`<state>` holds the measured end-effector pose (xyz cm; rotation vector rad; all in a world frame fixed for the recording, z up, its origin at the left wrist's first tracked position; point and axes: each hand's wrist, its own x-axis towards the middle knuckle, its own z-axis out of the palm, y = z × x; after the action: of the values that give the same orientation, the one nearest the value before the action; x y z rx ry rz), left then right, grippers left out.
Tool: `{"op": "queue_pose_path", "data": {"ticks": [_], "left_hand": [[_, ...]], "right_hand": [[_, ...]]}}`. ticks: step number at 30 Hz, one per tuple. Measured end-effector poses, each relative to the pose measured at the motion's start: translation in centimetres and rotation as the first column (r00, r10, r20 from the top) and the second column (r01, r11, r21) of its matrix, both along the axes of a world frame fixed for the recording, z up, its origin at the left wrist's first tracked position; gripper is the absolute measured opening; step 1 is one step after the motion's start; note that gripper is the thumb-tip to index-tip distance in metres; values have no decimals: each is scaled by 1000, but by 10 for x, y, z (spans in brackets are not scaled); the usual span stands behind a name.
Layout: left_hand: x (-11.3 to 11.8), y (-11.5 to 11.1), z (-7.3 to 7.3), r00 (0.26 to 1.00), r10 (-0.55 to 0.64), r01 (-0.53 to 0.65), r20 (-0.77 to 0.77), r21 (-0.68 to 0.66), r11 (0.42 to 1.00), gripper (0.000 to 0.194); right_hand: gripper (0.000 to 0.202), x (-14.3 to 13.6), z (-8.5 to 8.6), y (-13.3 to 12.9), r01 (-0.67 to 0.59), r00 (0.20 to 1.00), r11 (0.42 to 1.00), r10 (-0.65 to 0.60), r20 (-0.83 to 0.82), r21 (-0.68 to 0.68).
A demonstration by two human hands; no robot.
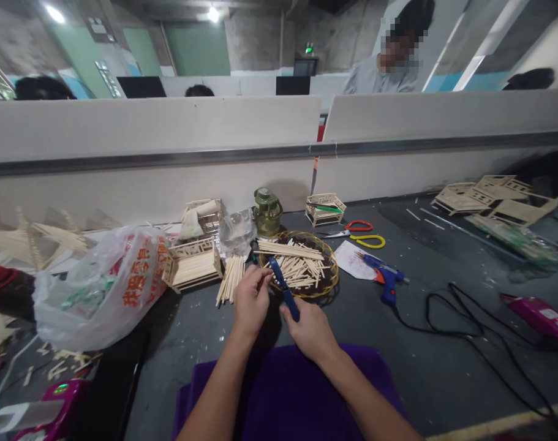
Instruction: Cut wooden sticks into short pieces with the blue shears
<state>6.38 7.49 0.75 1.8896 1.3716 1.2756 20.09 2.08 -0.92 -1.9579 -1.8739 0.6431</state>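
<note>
My right hand [313,327] is closed around a slim dark-blue hand tool [284,289], its far end angled up and to the left; its exact kind is unclear. Just left of that end, my left hand [252,300] is pinched shut. Whatever its fingertips hold is too small to make out. Beyond both hands sits a yellow-rimmed woven basket [336,269] heaped with short wooden sticks [301,269]. Longer sticks [290,249] lie across its top. A bundle of pale sticks [231,280] rests on the table left of the basket, near my left hand.
Stick-built models [193,266] and a plastic bag [104,288] stand left. A green jar [267,214] is behind the basket. Scissors [373,241], a blue glue gun [389,278] and its black cord [462,334] lie right. A purple tray [306,392] is nearest me. A person [384,73] is beyond the partition.
</note>
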Motion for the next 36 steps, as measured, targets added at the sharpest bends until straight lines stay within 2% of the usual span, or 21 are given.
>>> {"op": "queue_pose_path", "data": {"ticks": [7,10,12,14,16,17,19,22,24,26,29,31,33,36], "left_hand": [[2,1,2,1000,-11,11,13,-3,1000,18],[4,-2,3,996,-30,31,87,-16,999,16],[4,-5,3,983,-10,17,185,-38,999,24],[4,-9,4,961,40,-16,275,-90,996,33],[3,-13,7,956,47,1,291,-163,987,24],[3,-16,9,964,13,43,267,-202,978,20],[6,-22,13,978,-114,159,173,-277,947,22],[14,-33,16,953,-300,294,46,-386,874,27],[20,-39,14,937,-348,326,34,-442,835,32],[25,-43,9,932,-351,351,93,-480,804,35],[25,-42,3,886,-394,464,245,-512,723,35],[21,-40,4,839,-464,543,284,-489,683,38],[14,-36,9,836,-511,543,200,-427,723,35],[4,-32,16,881,-472,436,-40,-320,841,25]], "right_hand": [[26,3,-2,1,14,993,999,-9,-121,44],[26,5,-2,1,12,930,1000,-21,-368,-26],[35,8,-1,1,-32,774,991,-58,-631,-130],[39,11,3,3,-66,527,981,-122,-841,-184],[38,15,7,5,-29,298,982,-168,-940,-185],[37,18,9,6,5,214,983,-182,-960,-185],[35,21,12,8,72,103,980,-194,-976,-187],[35,22,15,9,138,9,973,-189,-982,-186],[35,21,18,8,170,-27,968,-181,-983,-183],[35,19,20,7,190,-34,966,-171,-985,-175],[35,18,21,5,187,-5,967,-175,-985,-173],[36,19,20,4,169,29,966,-202,-979,-195],[36,20,19,3,141,70,967,-222,-972,-211],[39,20,18,1,69,149,974,-223,-963,-215]]}}
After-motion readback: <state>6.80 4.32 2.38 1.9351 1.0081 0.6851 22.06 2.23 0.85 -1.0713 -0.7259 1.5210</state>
